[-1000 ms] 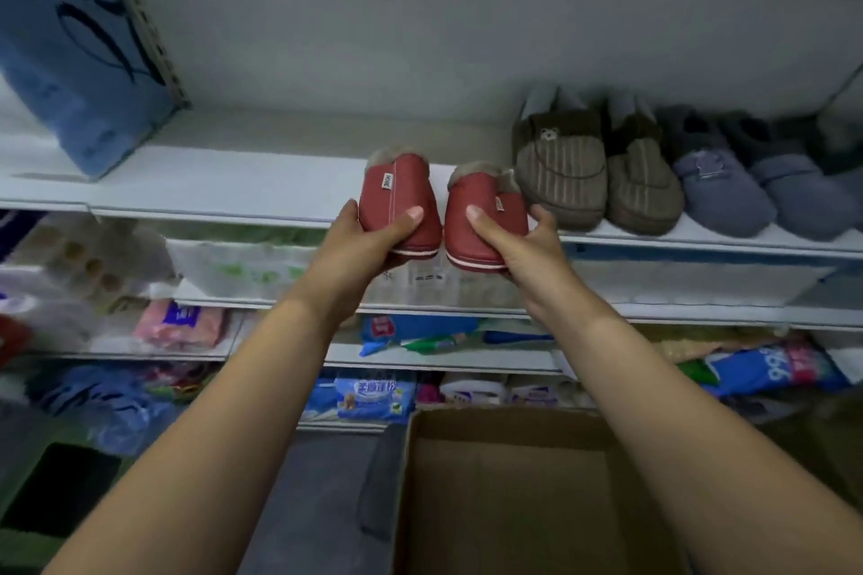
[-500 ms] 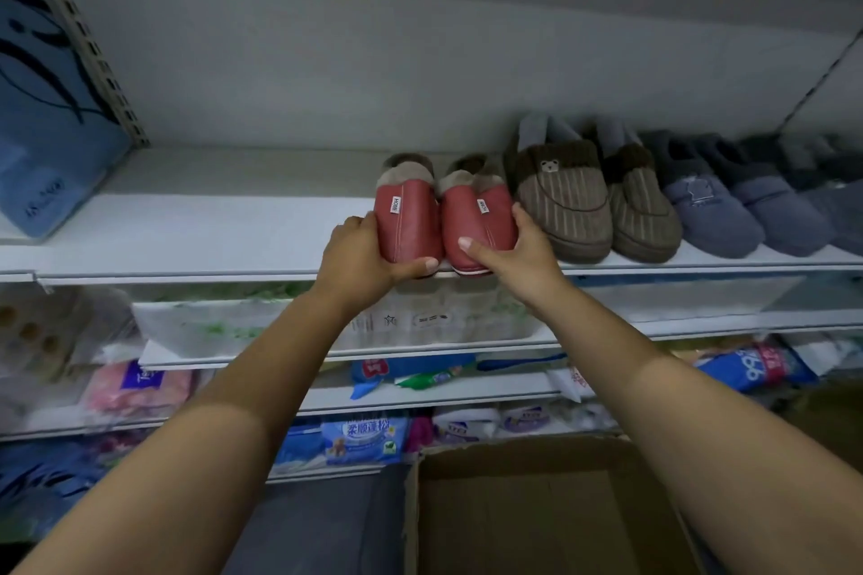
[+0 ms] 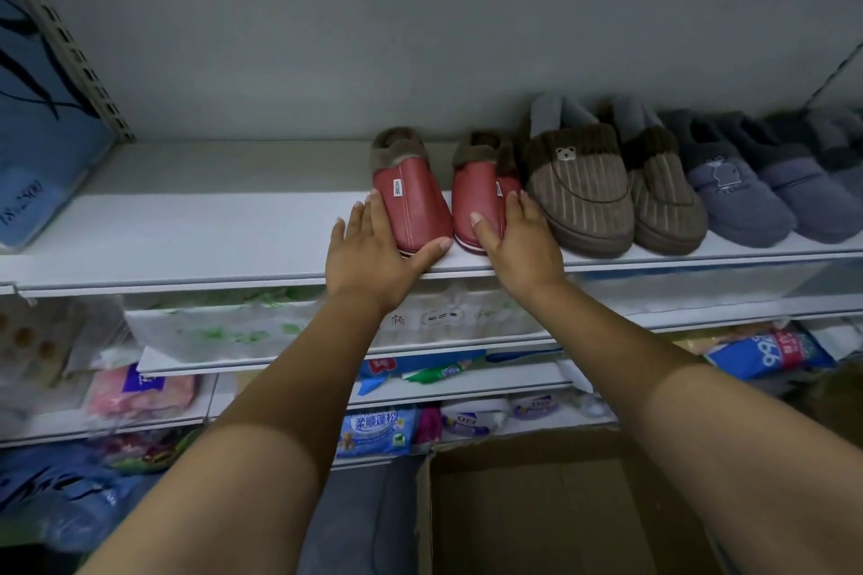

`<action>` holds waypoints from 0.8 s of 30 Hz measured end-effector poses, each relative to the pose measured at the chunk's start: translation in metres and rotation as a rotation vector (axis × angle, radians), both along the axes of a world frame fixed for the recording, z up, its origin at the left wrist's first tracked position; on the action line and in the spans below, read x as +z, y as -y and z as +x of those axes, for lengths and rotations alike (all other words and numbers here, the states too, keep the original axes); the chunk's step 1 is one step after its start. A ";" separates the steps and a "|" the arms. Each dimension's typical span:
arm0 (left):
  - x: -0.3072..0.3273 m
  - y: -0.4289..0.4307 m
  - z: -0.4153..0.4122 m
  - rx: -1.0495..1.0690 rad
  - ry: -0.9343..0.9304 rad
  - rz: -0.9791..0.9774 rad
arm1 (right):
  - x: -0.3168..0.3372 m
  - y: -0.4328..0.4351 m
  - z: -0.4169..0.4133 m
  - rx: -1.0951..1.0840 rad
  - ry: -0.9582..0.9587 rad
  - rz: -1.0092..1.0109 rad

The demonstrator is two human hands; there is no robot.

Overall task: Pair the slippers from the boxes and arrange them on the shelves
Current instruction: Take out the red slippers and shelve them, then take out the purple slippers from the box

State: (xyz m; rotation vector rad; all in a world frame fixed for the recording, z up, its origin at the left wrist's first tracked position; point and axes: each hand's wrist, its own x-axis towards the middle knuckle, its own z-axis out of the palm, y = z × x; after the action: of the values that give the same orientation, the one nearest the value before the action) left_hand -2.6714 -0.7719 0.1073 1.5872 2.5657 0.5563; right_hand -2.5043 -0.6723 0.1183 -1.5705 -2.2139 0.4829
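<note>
Lying straight along the outer side of the left slipper (image 3: 413, 212), the fingers (image 3: 366, 212) of the left hand (image 3: 373, 250) touched its red upper, and the thumb reached across the front of its toe. The hand was flat and spread, cupping the slipper from the side rather than clasping it. The fingers (image 3: 520, 208) of the right hand (image 3: 520, 247) lay just as straight against the outer side of the right slipper (image 3: 478, 201), with the thumb resting on top near the toe. That hand too was unclenched, pressing rather than holding.

Both red slippers stood flat on the top shelf (image 3: 210, 229), close to its front edge. Their toes pointed toward the camera and their brown fur cuffs toward the wall, with a narrow gap between them. The left one bore a small white tag reading HOME.

Just beside the right slipper stood a brown pair (image 3: 583, 196); whether they touched could not be told. Further right sat blue-grey slippers (image 3: 738, 196), in the same row. A blue bag (image 3: 42, 145) leaned at the shelf's far left end.

Below, the lower shelves (image 3: 327, 355) held wrapped packs (image 3: 378, 430). An open box (image 3: 537, 504) sat lowest, between the forearms.
</note>
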 end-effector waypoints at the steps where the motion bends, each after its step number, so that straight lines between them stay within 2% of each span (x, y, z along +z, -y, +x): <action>1: 0.002 0.000 0.000 0.001 0.004 -0.014 | 0.001 -0.001 0.001 0.001 0.035 0.015; 5: 0.007 0.002 0.002 -0.007 0.046 -0.044 | 0.007 0.004 0.009 0.044 0.061 0.006; 9: 0.007 0.018 -0.003 -0.077 0.100 0.059 | 0.016 0.018 0.036 0.205 0.142 -0.024; 13: -0.001 0.063 0.015 -0.153 0.000 0.170 | 0.026 0.042 0.076 0.367 0.212 -0.022; 18: -0.007 0.117 0.079 -0.222 -0.086 0.245 | 0.025 0.086 0.137 0.426 0.137 0.023; 21: -0.004 0.140 0.135 -0.219 -0.090 0.201 | 0.024 0.116 0.186 0.402 0.116 -0.032; 24: -0.004 0.159 0.202 -0.206 -0.069 0.180 | 0.022 0.147 0.252 0.368 0.101 0.031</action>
State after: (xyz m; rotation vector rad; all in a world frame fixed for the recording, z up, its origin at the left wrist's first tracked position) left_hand -2.4696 -0.9314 0.1033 1.9323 2.4172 0.7401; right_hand -2.2520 -0.8194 0.1401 -1.1958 -2.5884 0.4760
